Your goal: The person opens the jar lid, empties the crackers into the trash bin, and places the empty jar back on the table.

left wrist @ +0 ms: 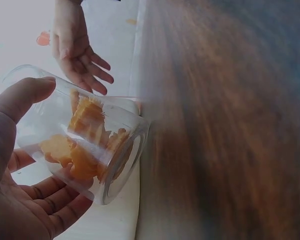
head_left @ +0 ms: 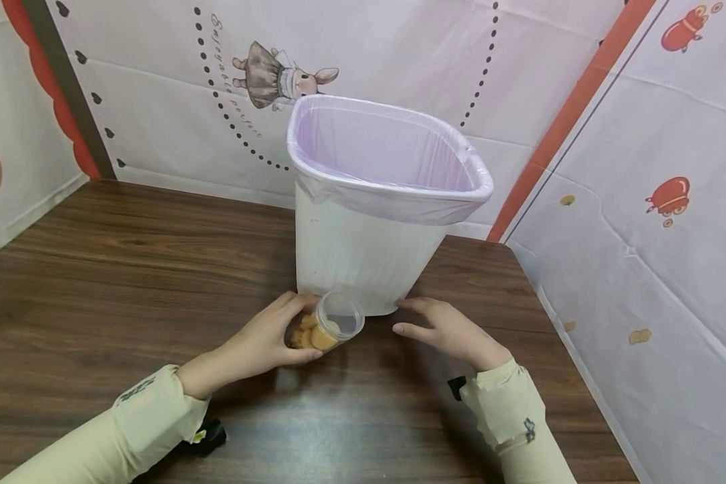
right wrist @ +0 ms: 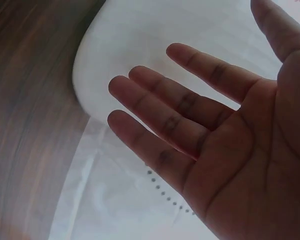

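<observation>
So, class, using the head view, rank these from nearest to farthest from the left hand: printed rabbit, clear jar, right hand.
1. Clear jar: nearest, held in the left hand.
2. Right hand: across to the right, by the base of the bin.
3. Printed rabbit: farthest, on the backdrop beyond the bin.

Head view: most of left hand's fingers hidden behind clear cylindrical plastic jar; orange-yellow chunky pieces inside overlap, can't count. White tapered plastic bin: floor hidden by front wall. Left-wrist view: brown wood-grain table blurred. Right-wrist view: right hand, thumb tip cropped.
</observation>
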{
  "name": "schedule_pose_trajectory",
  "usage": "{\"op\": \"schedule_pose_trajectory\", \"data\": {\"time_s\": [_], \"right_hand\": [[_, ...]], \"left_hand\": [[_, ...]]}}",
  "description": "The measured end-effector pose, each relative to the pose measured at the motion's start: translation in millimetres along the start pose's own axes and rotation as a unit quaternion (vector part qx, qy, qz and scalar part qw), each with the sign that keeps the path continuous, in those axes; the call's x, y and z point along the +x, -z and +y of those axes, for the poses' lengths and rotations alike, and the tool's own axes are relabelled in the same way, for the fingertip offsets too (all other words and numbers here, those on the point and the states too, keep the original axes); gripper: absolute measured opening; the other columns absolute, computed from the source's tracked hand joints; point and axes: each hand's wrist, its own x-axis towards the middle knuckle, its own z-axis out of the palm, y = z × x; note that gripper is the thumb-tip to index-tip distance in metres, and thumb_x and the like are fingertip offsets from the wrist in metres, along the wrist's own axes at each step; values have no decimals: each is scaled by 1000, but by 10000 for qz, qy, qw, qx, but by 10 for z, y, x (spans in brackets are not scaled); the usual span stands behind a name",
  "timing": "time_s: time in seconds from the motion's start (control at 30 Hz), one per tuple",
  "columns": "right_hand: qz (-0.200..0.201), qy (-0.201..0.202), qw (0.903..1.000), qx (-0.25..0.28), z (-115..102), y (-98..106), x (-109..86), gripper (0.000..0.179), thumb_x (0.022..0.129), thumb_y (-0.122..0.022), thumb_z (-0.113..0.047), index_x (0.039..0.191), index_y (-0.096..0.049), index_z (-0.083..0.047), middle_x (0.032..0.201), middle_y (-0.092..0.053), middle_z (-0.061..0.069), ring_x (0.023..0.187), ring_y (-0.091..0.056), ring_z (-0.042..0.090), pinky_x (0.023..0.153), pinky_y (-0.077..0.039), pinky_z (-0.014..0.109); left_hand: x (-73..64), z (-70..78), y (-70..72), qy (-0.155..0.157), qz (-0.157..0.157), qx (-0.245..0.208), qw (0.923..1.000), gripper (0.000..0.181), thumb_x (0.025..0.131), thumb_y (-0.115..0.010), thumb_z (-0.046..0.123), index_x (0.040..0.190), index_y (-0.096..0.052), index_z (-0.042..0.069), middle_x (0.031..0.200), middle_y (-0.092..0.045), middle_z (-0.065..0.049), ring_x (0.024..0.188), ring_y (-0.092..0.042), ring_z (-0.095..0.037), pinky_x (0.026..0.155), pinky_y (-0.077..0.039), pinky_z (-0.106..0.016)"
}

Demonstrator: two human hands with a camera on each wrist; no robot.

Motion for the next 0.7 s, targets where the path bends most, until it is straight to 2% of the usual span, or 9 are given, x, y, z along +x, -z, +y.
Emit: {"op": "schedule_pose_trajectory", "data": {"time_s": [0.23, 0.47, 0.7], "right_hand": [[203, 357, 9989, 233, -217, 17, 1, 58, 93, -58, -45, 140, -49, -12, 140, -54, 4, 127, -54, 23, 105, -42, 42], [515, 716, 9957, 279, -403, -16, 38, 55, 94, -60, -39, 140, -48, -10, 135, -58, 7, 116, -60, 23, 99, -47, 42], [763, 640, 9949, 144, -587, -63, 77, 53, 91, -63, -40, 134, -52, -11, 123, -65, 6, 111, -64, 21, 95, -49, 40]], "left_hand": [[-9, 14, 7, -33, -3, 37, 10000, 65, 71, -84, 32, 127, -55, 15, 111, -58, -2, 98, -55, -14, 82, -50, -38], [-13, 34, 6, -85, 28, 133, 9999, 67, 70, -85, 31, 128, -55, 16, 109, -58, -2, 97, -56, -13, 81, -51, -38], [-15, 50, -2, -142, 87, 232, 9996, 67, 70, -85, 31, 128, -55, 15, 109, -58, -2, 97, -56, -14, 81, -51, -38]]}}
